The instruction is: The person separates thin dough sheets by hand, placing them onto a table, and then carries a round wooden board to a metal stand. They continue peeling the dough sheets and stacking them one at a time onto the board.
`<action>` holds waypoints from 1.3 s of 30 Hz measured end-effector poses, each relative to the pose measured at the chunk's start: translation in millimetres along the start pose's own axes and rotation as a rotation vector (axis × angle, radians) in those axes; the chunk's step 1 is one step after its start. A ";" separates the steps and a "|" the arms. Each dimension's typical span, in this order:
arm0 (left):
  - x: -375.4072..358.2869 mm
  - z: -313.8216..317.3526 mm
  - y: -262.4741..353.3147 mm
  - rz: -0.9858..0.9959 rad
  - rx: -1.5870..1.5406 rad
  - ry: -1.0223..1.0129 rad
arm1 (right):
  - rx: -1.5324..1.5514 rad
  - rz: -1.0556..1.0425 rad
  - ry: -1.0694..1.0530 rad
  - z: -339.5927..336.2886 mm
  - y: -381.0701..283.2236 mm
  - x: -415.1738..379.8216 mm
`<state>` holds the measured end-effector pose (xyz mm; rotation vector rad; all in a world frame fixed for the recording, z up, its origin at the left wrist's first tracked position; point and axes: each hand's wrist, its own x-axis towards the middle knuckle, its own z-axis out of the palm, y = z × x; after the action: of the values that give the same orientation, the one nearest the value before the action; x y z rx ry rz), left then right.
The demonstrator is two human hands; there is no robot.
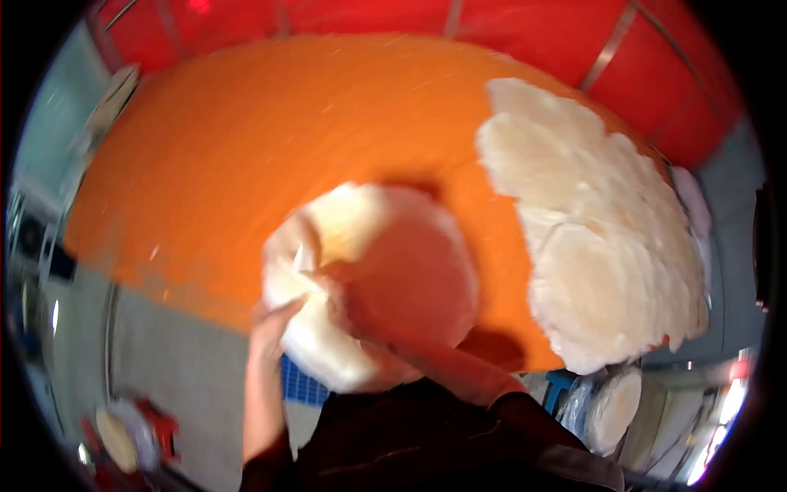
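Note:
A large, thin round dough sheet [422, 262] is in front of my body, above the near edge of the orange table. Its left part is pale and bright; the rest is in reddish shade. My left hand [279, 316] grips the left edge, thumb on top and fingers bent round the rim. Reaching across the sheet from the right, my right hand [348, 303] has its fingers closed on a pinched, folded bit of dough close to the left thumb. Motion blurs both hands.
Several similar round sheets [590, 230] overlap in a pile along the right side of the orange tabletop [246, 148]. Red sheeting [369, 16] runs behind it. Below right are a blue stool [557, 389] and a pale round stack [615, 410]; a red stool [160, 430] stands lower left.

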<state>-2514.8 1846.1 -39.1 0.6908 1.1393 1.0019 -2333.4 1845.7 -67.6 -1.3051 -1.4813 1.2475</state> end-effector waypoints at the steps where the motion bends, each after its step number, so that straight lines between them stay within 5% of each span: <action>1: -4.2 -6.5 3.4 -0.040 -0.100 -0.054 | 0.104 0.060 0.005 -19.5 -5.6 5.8; 6: 16.9 -68.4 -67.4 -0.050 -0.233 0.086 | 0.444 0.198 0.000 -140.7 -59.3 32.6; 11: 14.8 -59.8 -64.5 -0.137 -0.316 0.080 | 0.401 -0.031 -0.238 -198.8 -2.4 130.7; 14: 13.8 -52.4 -66.4 -0.068 -0.294 0.093 | -0.022 -0.658 -0.245 -289.3 -75.6 154.1; 16: 13.0 -36.0 -60.5 -0.076 -0.302 0.096 | -0.311 -0.932 -0.075 -369.6 -135.4 143.6; 19: 9.0 -15.0 -51.7 -0.057 -0.272 0.163 | 0.200 -0.363 0.496 -500.7 -178.2 152.4; 20: 7.7 -6.0 -49.6 -0.051 -0.254 0.196 | 0.199 -0.494 0.644 -529.9 -187.9 138.6; 23: 0.2 20.4 -37.7 -0.052 -0.192 0.306 | 0.467 -0.656 0.877 -672.6 -136.2 153.1; 26: -4.2 41.2 -26.3 -0.064 -0.137 0.410 | 0.376 -0.358 1.294 -711.6 -39.6 146.2; 27: -5.2 47.6 -23.3 -0.064 -0.118 0.431 | 0.411 -0.338 1.177 -751.1 34.3 151.1; 28: -5.1 52.2 -20.0 -0.063 -0.099 0.451 | 0.414 -0.040 1.032 -746.6 67.4 138.4; 30: -4.9 57.0 -14.9 -0.056 -0.071 0.465 | 0.160 -0.105 1.171 -663.8 87.0 129.6; 33: -7.6 56.9 -9.3 -0.019 -0.044 0.427 | -0.168 0.155 0.726 -605.2 132.5 142.4; 39: -23.4 34.3 5.5 0.346 0.219 0.016 | -0.379 -0.056 0.027 -295.4 11.2 103.4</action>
<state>-2485.8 1828.4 -14.6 1.0835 1.1783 1.1828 -2063.4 1997.6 -21.6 -1.5032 -1.7815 0.9368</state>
